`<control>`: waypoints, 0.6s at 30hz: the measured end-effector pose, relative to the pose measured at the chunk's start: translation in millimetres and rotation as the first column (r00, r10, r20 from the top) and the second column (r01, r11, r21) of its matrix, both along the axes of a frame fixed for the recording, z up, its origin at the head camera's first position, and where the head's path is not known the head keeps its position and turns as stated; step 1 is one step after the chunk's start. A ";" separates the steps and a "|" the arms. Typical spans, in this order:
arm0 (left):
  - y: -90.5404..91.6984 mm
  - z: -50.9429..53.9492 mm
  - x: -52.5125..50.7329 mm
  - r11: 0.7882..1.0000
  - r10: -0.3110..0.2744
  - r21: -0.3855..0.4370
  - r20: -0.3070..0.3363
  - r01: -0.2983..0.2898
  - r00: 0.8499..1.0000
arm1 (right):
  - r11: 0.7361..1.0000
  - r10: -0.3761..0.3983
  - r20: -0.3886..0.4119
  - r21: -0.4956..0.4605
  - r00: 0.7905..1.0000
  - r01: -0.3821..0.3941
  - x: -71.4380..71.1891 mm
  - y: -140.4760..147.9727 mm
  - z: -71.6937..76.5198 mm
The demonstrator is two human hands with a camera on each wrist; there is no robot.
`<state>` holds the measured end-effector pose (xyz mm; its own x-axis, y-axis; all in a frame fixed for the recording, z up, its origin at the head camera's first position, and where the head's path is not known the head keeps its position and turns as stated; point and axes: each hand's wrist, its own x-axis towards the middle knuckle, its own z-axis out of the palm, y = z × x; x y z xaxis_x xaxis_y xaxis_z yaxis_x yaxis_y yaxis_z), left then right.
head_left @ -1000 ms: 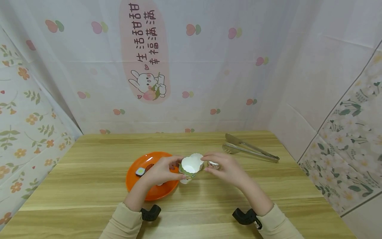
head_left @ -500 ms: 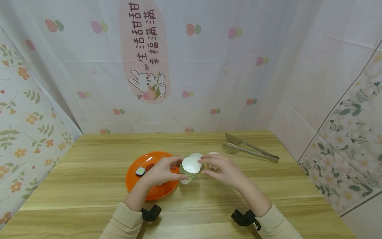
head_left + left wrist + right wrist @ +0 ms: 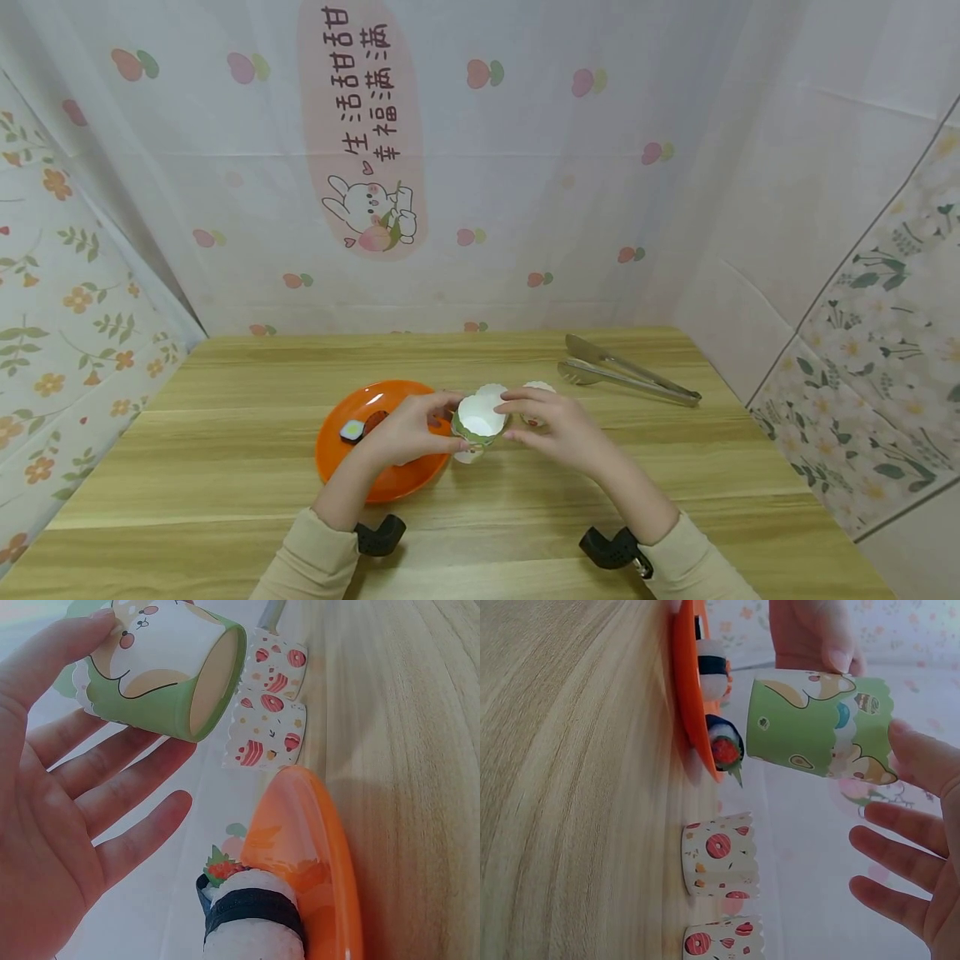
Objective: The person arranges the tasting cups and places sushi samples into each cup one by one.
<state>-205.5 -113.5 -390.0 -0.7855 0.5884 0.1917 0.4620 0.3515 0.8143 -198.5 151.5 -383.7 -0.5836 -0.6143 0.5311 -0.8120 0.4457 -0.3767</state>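
A green paper cup (image 3: 480, 418) with cartoon dogs and a scalloped rim is held up above the table, white inside. My left hand (image 3: 408, 427) pinches it from the left; in the left wrist view the thumb lies on the cup's wall (image 3: 169, 671), the lower fingers spread. My right hand (image 3: 557, 429) has its thumb and a forefinger at the rim; in the right wrist view the thumb presses the scalloped edge of the cup (image 3: 810, 727) and the other fingers stand away. Whether a second cup is nested inside, I cannot tell.
An orange plate (image 3: 405, 487) with several sushi pieces (image 3: 352, 430) is beside my left hand. Two white paper cups with donut prints, the nearer cup (image 3: 720, 855) and another cup (image 3: 724, 941), stand on the table by my right hand. Metal tongs (image 3: 637, 379) lie at the back right.
My right hand has shifted slightly left, its fingers moving further over the green cup's rim. One white cup behind it shows more. The left hand has barely moved.
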 end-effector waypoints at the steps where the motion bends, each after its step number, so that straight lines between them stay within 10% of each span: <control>1: 0.0 -0.3 -0.2 1.000 -0.003 0.003 -0.001 0.003 1.000 | 1.000 0.000 0.003 0.006 1.000 0.000 0.1 -0.1 0.0; 18: 0.4 0.2 0.4 1.000 -0.014 0.010 0.006 0.014 1.000 | 1.000 0.017 -0.004 0.022 1.000 -0.017 1.6 -1.6 -1.4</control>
